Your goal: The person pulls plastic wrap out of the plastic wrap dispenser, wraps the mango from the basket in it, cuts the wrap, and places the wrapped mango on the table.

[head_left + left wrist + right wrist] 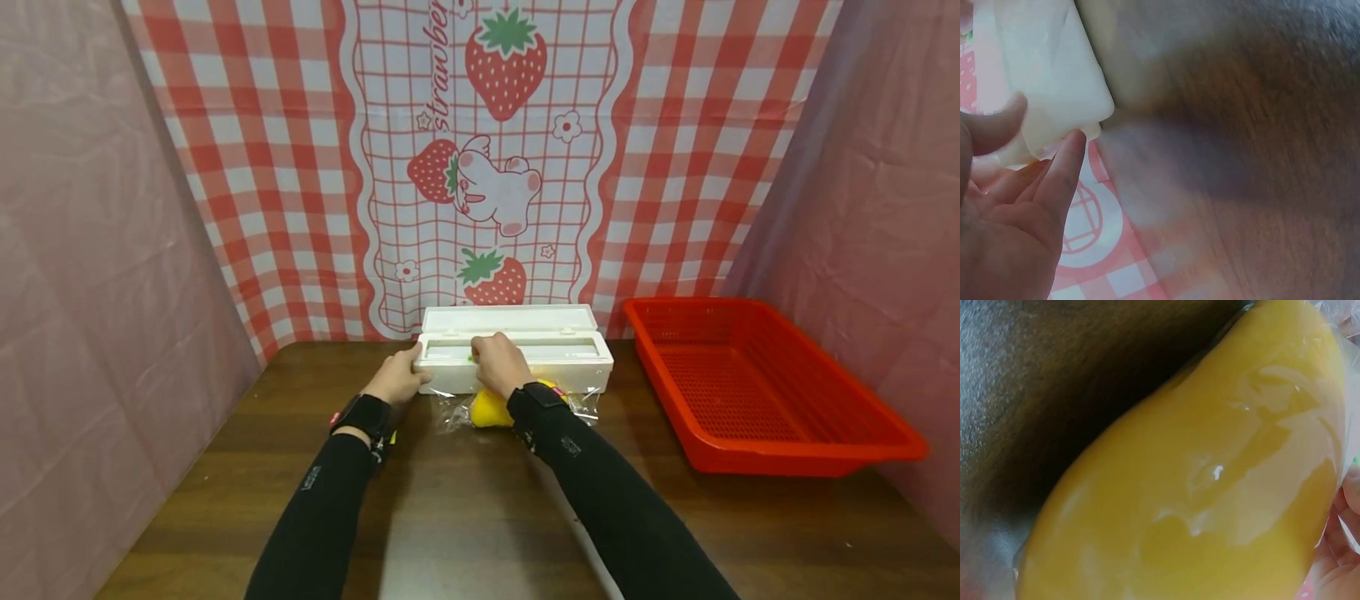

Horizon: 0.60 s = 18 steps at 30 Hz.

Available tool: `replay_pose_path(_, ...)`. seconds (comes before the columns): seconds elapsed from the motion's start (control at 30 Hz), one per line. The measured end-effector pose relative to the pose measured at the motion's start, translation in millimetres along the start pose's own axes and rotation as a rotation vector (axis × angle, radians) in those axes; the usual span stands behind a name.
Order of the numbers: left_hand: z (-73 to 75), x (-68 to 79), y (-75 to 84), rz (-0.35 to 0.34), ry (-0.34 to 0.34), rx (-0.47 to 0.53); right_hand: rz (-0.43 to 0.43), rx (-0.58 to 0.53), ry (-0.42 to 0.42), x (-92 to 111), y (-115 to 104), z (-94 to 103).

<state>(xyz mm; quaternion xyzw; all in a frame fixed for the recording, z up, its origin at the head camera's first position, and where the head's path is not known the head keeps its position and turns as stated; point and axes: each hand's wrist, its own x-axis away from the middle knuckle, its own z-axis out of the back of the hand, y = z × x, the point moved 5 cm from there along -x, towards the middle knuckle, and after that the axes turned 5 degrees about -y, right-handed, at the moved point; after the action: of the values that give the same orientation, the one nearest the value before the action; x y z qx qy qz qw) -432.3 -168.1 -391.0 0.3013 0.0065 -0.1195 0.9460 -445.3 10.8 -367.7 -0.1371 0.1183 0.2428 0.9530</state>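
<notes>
A long white plastic-wrap dispenser [450, 377] lies across the far side of the table, its lid [510, 317] raised at the back. My left hand [396, 379] grips its left end; in the left wrist view, the thumb is on one face and the fingers reach round the corner. With curled fingers, my right hand [501, 363] pinches a small green slider [472, 358] at the dispenser's front edge, mostly hidden by the fingers. Below that wrist lies a yellow, mango-shaped object [1179, 487], covered by clear plastic wrap [452, 412] that spreads to both sides. My forearm hides part of it.
A red plastic basket [802, 451] stands to the right on the brown wooden table [247, 500]. Behind the dispenser hangs a red-and-white checked cloth [285, 167] with strawberries. Pink cloths [90, 292] hang along both sides.
</notes>
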Motion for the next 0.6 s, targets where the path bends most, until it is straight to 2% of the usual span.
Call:
replay_pose_path(0.13,-1.5,-2.0,0.8,0.011,0.006,0.015,0.004,-0.001,0.009,2.0,-1.2,1.2)
replay_pose_path(0.3,-5.0,-2.9,4.0,0.029,0.050,0.000,0.002,0.005,0.004,3.5,-1.7,1.1)
replay_pose_path(0.47,-6.4,-2.1,4.6,0.053,0.083,-0.014,0.014,0.044,-0.008,1.7,-1.0,0.0)
replay_pose_path(0.6,-7.2,-2.8,3.0,0.061,0.082,-0.020,0.029,0.075,-0.005,0.2,0.5,-0.9)
